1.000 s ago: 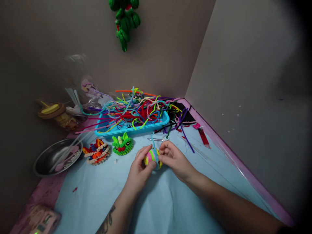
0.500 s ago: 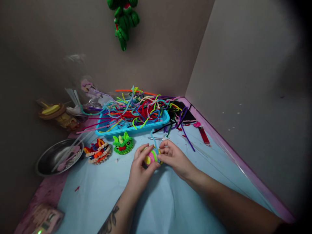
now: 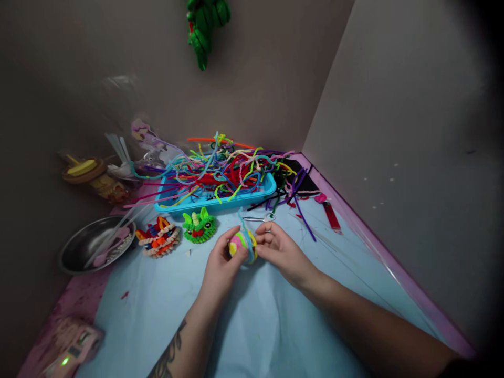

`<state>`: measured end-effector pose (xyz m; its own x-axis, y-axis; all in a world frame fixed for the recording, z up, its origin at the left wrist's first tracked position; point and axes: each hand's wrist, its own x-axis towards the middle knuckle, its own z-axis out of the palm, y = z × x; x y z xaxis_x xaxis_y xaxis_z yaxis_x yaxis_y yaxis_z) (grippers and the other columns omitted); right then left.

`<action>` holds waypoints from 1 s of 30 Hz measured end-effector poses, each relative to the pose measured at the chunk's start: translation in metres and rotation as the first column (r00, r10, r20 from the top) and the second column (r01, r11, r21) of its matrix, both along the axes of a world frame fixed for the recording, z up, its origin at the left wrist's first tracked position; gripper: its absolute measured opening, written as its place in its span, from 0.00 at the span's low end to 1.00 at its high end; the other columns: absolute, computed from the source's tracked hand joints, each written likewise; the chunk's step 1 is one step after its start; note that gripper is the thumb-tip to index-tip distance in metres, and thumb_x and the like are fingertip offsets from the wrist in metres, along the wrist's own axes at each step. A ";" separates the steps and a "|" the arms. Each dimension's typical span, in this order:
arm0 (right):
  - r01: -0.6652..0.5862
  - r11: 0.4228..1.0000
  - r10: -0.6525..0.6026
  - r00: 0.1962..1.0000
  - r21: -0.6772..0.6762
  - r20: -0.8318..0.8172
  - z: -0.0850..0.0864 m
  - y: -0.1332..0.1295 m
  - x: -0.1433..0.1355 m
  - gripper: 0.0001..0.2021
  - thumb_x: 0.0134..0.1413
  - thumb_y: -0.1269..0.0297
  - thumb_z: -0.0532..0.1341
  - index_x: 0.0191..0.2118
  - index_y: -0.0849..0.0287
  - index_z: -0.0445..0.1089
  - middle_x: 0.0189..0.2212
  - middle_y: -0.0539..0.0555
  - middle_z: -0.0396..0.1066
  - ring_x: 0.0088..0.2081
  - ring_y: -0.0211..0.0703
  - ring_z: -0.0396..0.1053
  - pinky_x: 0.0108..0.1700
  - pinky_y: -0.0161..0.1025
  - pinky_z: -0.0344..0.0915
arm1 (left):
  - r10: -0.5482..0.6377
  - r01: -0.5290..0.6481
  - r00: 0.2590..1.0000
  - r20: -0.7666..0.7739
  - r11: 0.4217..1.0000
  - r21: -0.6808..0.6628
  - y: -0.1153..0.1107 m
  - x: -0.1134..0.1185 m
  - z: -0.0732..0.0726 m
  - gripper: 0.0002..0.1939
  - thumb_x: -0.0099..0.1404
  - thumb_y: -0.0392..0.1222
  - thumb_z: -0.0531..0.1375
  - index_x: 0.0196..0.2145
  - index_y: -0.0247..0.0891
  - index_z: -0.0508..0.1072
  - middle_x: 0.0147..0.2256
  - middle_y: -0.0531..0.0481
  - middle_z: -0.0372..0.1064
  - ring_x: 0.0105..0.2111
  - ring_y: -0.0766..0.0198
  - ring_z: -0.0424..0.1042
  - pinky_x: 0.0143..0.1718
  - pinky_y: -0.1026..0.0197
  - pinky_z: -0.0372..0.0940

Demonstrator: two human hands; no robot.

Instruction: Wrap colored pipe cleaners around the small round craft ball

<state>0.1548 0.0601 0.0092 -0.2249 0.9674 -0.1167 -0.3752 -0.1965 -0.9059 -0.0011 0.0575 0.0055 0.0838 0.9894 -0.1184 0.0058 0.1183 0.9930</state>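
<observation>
My left hand [image 3: 223, 261] is closed around the left side of a small ball of wound pipe cleaners [image 3: 249, 245], striped pink, yellow, green and light blue. From the top of the ball a loose light-blue pipe-cleaner end [image 3: 241, 218] sticks up. At the ball's right edge, the bent fingers and thumb of my right hand [image 3: 281, 254] pinch it; exactly which strand they grip is hidden. Just beyond lie scissors [image 3: 256, 218]. Left of my hands sit a green fuzzy animal head [image 3: 199, 231] and an orange, blue and cream one [image 3: 159, 241].
A blue tray [image 3: 212, 208] heaped with tangled pipe cleaners [image 3: 232, 173] stands at the back. On the left are a metal bowl [image 3: 74, 254], a hat-wearing figure [image 3: 104, 184] and a pink device with a green light [image 3: 74, 344]. A red strip [image 3: 331, 216] lies right. Walls close in behind.
The ball has turned in my hands, so more of its light-blue and yellow bands show. The loose blue end has shifted slightly left. My view has tilted down a little.
</observation>
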 end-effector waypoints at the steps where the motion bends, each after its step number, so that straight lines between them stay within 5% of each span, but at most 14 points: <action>1: -0.016 1.000 0.016 1.000 0.001 0.003 0.000 0.000 -0.001 0.18 0.43 0.63 0.67 0.38 0.55 0.59 0.29 0.47 0.69 0.31 0.37 0.66 0.35 0.35 0.59 | 0.002 0.000 0.999 0.038 0.999 -0.039 0.000 0.000 -0.001 0.29 0.57 0.51 0.62 0.54 0.37 0.65 0.47 0.43 0.69 0.43 0.58 0.69 0.46 0.57 0.64; 8: 0.013 0.999 -0.019 0.992 0.053 0.127 0.001 -0.005 -0.005 0.16 0.45 0.67 0.65 0.36 0.54 0.57 0.25 0.44 0.68 0.27 0.36 0.66 0.32 0.34 0.59 | 0.012 0.004 0.989 0.149 0.994 -0.106 -0.005 0.008 0.005 0.29 0.55 0.51 0.64 0.52 0.37 0.64 0.42 0.46 0.69 0.39 0.61 0.70 0.42 0.60 0.64; 15: 0.020 0.976 -0.068 0.974 0.216 0.218 0.001 -0.011 -0.005 0.15 0.48 0.68 0.64 0.40 0.54 0.59 0.31 0.49 0.71 0.35 0.40 0.71 0.40 0.38 0.63 | -0.008 0.035 0.956 0.295 0.996 -0.085 -0.007 0.009 0.005 0.28 0.53 0.44 0.67 0.49 0.39 0.63 0.36 0.51 0.69 0.34 0.65 0.69 0.37 0.64 0.63; 18: 0.011 0.986 -0.034 0.990 0.163 0.138 0.003 -0.007 -0.001 0.14 0.50 0.61 0.64 0.41 0.55 0.62 0.33 0.50 0.70 0.36 0.39 0.69 0.39 0.37 0.63 | -0.029 0.022 0.972 0.233 0.999 0.029 -0.006 0.004 0.003 0.29 0.50 0.42 0.68 0.49 0.41 0.64 0.41 0.48 0.68 0.39 0.61 0.70 0.40 0.61 0.64; 23: -0.065 0.997 0.067 0.994 -0.031 0.084 0.005 0.003 0.006 0.13 0.47 0.57 0.65 0.24 0.60 0.65 0.18 0.44 0.59 0.20 0.30 0.56 0.23 0.31 0.52 | -0.169 0.170 0.985 -0.025 0.952 0.257 -0.005 -0.005 0.000 0.32 0.53 0.40 0.66 0.55 0.44 0.63 0.58 0.42 0.56 0.59 0.50 0.57 0.57 0.51 0.54; 27: -0.074 0.991 0.077 0.997 -0.114 0.023 0.004 0.001 0.003 0.13 0.43 0.59 0.67 0.23 0.60 0.64 0.17 0.44 0.60 0.19 0.30 0.56 0.23 0.31 0.51 | -0.186 0.216 0.975 -0.125 0.927 0.306 -0.005 -0.004 0.001 0.34 0.56 0.41 0.65 0.58 0.44 0.59 0.63 0.42 0.48 0.64 0.48 0.47 0.62 0.48 0.46; 30: -0.066 0.992 0.066 0.998 -0.103 -0.010 0.002 -0.003 -0.002 0.11 0.42 0.61 0.68 0.25 0.60 0.66 0.20 0.45 0.63 0.22 0.31 0.59 0.26 0.31 0.55 | -0.151 0.185 0.978 -0.140 0.944 0.275 -0.005 -0.003 0.001 0.38 0.53 0.42 0.67 0.59 0.42 0.58 0.61 0.40 0.53 0.61 0.46 0.53 0.60 0.46 0.50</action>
<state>0.1533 0.0572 0.0117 -0.2888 0.9333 -0.2135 -0.3643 -0.3134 -0.8770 -0.0038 0.0525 0.0065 0.2544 0.9558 0.1474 0.1179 -0.1819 0.9762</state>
